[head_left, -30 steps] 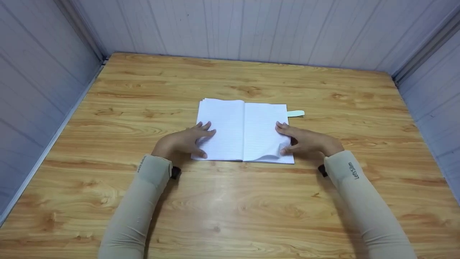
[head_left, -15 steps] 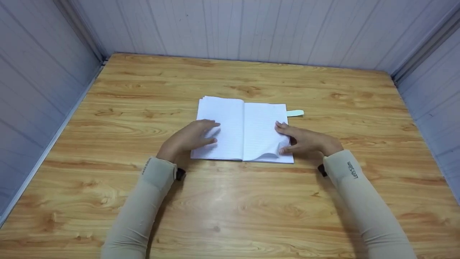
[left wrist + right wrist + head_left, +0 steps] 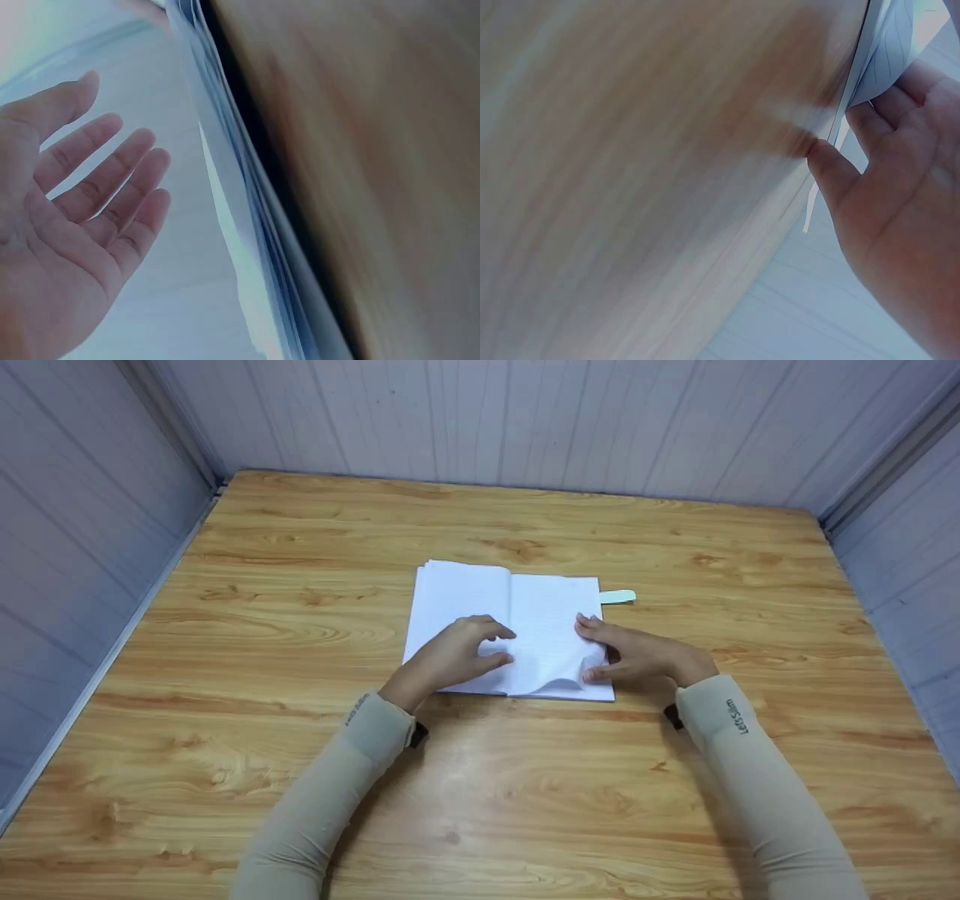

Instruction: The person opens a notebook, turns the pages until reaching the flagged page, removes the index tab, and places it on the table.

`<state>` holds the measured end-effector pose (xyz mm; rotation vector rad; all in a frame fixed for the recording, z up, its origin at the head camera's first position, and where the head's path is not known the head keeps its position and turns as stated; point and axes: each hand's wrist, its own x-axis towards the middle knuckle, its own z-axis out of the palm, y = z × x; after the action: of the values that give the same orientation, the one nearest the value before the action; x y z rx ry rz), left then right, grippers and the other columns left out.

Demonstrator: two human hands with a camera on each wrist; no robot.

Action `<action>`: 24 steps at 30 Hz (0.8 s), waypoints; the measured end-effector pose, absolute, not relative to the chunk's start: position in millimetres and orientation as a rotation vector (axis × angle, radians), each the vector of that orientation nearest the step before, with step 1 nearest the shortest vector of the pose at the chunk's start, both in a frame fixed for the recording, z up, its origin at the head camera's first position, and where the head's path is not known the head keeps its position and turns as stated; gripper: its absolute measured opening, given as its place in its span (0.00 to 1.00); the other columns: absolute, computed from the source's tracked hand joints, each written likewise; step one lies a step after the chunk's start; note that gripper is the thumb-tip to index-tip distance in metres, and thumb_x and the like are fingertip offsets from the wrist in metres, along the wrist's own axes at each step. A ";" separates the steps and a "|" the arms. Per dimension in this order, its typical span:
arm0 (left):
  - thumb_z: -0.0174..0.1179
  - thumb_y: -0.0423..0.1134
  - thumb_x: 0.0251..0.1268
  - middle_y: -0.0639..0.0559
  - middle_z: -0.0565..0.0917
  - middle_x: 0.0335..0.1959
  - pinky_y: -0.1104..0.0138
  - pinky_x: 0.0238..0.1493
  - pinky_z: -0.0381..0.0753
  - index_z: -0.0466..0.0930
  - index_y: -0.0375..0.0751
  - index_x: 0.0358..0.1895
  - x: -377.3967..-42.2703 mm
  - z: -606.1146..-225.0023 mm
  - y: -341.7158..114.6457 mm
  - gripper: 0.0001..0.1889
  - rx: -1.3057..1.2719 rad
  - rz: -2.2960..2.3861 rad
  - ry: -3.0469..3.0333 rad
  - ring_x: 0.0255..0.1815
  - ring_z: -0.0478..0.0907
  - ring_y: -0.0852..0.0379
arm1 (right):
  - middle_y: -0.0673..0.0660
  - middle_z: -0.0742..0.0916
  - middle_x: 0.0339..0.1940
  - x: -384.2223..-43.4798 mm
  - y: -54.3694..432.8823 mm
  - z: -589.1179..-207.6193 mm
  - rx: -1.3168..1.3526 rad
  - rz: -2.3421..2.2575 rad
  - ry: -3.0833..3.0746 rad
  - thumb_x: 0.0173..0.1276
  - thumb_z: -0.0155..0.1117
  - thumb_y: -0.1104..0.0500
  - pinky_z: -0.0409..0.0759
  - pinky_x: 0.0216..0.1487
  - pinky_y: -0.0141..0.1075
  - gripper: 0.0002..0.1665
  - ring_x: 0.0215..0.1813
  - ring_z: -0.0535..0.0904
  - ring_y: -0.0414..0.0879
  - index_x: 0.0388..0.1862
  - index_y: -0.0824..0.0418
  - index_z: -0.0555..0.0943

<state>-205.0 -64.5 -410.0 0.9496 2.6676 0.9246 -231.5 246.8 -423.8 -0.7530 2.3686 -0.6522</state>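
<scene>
A notebook (image 3: 562, 607) with ruled white pages lies spread on the wooden table. My left hand (image 3: 461, 652) hovers over the left page near the centre fold, thumb and fingers apart; the left wrist view shows its palm (image 3: 67, 232) holding nothing. My right hand (image 3: 637, 651) grips the right-hand edge of the notebook, fingertips on the page and thumb lower down. Between them a page (image 3: 562, 684) bulges up at its lower corner. In the right wrist view that curled page (image 3: 889, 64) leans against the fingers; the thumb is hidden there.
A pale green tab (image 3: 618, 597) sticks out past the notebook's right edge. The wooden table (image 3: 487, 780) stretches around it on all sides. White panel walls (image 3: 465, 420) border the table at the back, left and right.
My left hand has lifted off the left edge of the notebook and moved right to the fold. The right hand and the bulging page stay as they were.
</scene>
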 end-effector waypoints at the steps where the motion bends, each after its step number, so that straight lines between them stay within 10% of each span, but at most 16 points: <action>1: 0.61 0.42 0.66 0.45 0.83 0.52 0.59 0.58 0.77 0.80 0.36 0.55 -204.4 -410.2 -59.8 0.18 0.966 0.918 2.661 0.54 0.79 0.49 | 0.55 0.45 0.81 -231.6 246.7 -424.0 -0.751 -0.649 2.368 0.64 0.63 0.40 0.43 0.77 0.54 0.55 0.81 0.36 0.53 0.78 0.58 0.45; 24: 0.64 0.40 0.63 0.49 0.83 0.52 0.66 0.56 0.79 0.81 0.41 0.55 -197.5 -411.6 7.9 0.18 1.157 0.733 2.564 0.53 0.80 0.55 | 0.54 0.45 0.81 -230.1 247.2 -423.7 -0.756 -0.665 2.377 0.64 0.63 0.39 0.44 0.77 0.55 0.55 0.81 0.36 0.53 0.79 0.57 0.46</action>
<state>-197.5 7.9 -411.6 1.1566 2.5639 0.7329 -230.1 247.2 -423.7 -0.7559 2.3768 -0.6649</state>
